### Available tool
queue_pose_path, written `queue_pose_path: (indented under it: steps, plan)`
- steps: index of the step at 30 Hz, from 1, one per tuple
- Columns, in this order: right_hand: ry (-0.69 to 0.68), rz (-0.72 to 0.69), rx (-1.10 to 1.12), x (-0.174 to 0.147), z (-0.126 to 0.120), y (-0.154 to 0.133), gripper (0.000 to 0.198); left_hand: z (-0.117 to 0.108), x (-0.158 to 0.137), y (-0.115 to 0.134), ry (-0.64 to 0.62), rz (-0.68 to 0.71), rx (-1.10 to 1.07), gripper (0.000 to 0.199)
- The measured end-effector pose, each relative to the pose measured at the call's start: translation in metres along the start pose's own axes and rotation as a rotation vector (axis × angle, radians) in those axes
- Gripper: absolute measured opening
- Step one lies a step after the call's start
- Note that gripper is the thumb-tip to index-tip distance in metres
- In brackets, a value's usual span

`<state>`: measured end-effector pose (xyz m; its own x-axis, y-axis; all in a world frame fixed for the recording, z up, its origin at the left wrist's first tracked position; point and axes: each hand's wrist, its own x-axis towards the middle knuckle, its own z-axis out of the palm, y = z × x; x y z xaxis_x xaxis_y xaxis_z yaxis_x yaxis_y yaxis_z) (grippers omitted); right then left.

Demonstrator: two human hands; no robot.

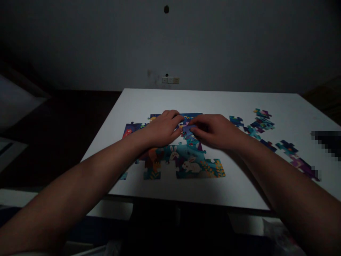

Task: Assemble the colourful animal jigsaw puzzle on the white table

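the right hand (215, 131) has its fingers narrowed on a flat purple-blue cardboard-like jigsaw piece (188, 132), within the multicoloured, partly joined animal puzzle (193, 156); the left hand's (163, 129) grip i cannot tell. probably light, stiff, best held by edges. white rectangular bench (149, 101); dim grey wall (93, 46) beyond.

1 head camera — forward, down
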<state>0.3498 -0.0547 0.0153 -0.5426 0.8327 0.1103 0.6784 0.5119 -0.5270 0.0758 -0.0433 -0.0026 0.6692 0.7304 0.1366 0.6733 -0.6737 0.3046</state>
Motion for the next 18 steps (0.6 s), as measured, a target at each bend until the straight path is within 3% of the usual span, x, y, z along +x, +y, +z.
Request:
queue_pose_path:
  steps: [18]
  plan:
    - [-0.012, 0.028, 0.044, -0.0018, 0.0007, 0.0026, 0.029, 0.0013, 0.0005, -0.0037, 0.004, -0.008, -0.012, 0.05]
